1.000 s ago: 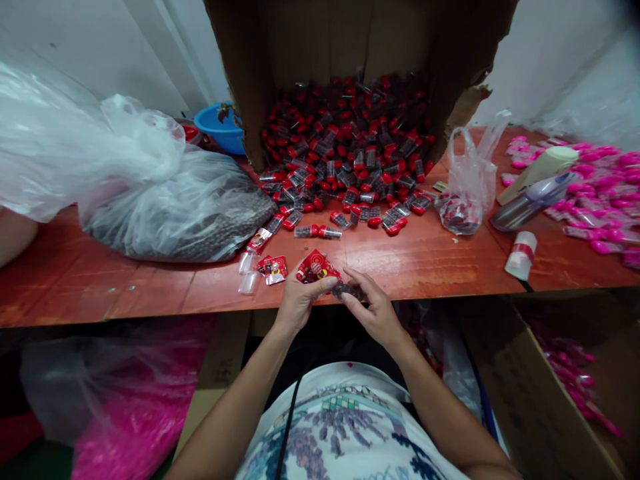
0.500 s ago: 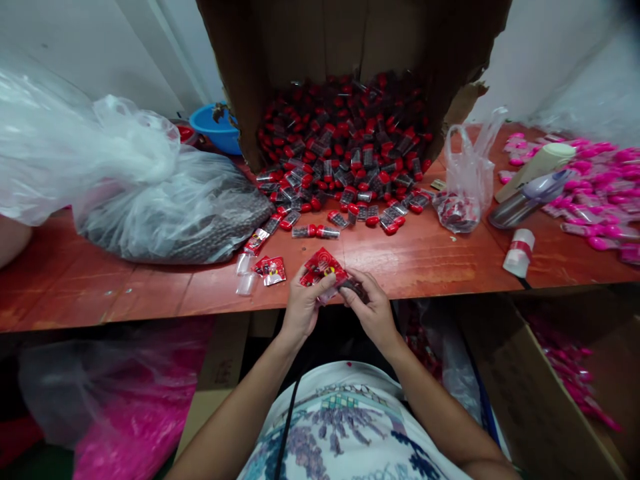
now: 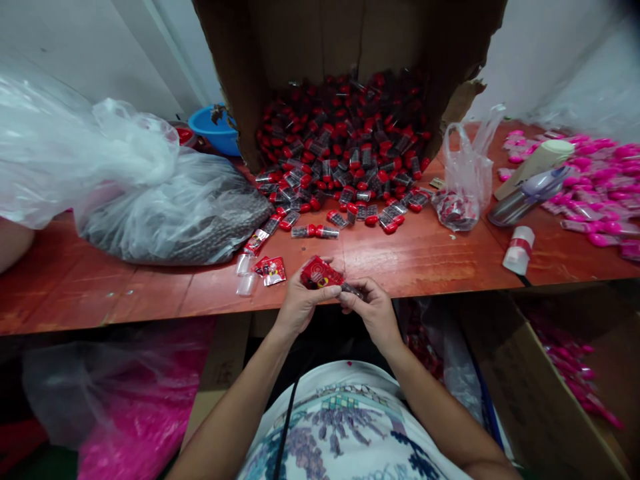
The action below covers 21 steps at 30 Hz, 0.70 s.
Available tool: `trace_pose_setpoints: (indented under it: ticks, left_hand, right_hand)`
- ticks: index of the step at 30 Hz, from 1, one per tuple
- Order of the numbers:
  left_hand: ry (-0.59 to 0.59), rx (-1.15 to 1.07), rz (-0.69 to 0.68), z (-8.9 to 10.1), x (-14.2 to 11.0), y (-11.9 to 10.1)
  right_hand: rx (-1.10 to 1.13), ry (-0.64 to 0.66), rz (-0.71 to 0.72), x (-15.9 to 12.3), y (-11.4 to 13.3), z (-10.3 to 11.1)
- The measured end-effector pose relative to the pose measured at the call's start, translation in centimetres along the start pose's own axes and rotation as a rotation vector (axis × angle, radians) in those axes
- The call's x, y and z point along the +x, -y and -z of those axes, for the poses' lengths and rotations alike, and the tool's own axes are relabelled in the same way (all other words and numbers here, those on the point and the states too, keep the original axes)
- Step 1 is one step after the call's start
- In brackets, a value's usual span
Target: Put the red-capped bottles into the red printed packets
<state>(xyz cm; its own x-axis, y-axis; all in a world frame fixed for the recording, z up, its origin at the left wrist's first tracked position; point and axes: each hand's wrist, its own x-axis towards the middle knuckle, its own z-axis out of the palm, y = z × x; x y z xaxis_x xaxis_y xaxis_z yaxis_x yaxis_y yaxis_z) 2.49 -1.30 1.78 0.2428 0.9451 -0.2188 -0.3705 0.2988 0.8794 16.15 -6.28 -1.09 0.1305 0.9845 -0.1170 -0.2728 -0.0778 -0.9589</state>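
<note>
At the front edge of the table, my left hand [image 3: 299, 300] is closed on a red printed packet [image 3: 321, 272], thumb lying along its lower edge. My right hand [image 3: 371, 310] pinches a small clear tube with dark contents [image 3: 353, 291], its end meeting the packet near my left thumb. Fingers cover much of the tube. Just left of my hands lie more red printed packets [image 3: 273, 271] and empty clear tubes [image 3: 245, 285]. Beyond them, two filled tubes with red caps [image 3: 315, 231] rest cap to cap on the wood.
A torn cardboard box [image 3: 240, 100] spills many red-capped tubes [image 3: 345, 143]. A plastic bag of dark beads [image 3: 175, 213] is at left, near a blue basin [image 3: 213, 130]. At right are a knotted bag [image 3: 460, 193], a bottle [image 3: 523, 203], a paper roll [image 3: 519, 250] and pink-capped tubes [image 3: 610, 187].
The packet in my left hand has tipped flatter and moved slightly down. My left thumb has shifted right, so both hands now meet at the tube. Things on the table stay put.
</note>
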Motion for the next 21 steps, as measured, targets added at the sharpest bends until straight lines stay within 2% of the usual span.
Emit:
trace_pose_setpoints:
  ticks: [3, 6, 10, 14, 18, 21]
  left_hand:
    - [-0.059, 0.026, -0.027, -0.2, 0.1, 0.5]
    - [-0.069, 0.055, -0.046, -0.6, 0.2, 0.9]
    - [-0.065, 0.028, -0.052, -0.7, 0.2, 0.6]
    - [-0.137, -0.032, -0.061, -0.7, 0.2, 0.6]
    - [-0.077, -0.034, 0.02, -0.9, 0.0, 1.3]
    - [-0.04, -0.042, 0.056, -1.0, 0.0, 1.6]
  right_hand:
    - [-0.127, -0.057, 0.127, 0.1, -0.6, 0.2]
    - [-0.229, -0.11, 0.238, 0.1, -1.0, 0.2]
    - [-0.137, -0.089, 0.182, 0.2, -0.8, 0.3]
    - [0.005, 0.044, 0.107, 0.4, -0.6, 0.5]
    - [0.116, -0.005, 0.06, 0.4, -1.0, 0.3]
    - [0.081, -0.023, 0.072, 0.5, -1.3, 0.5]
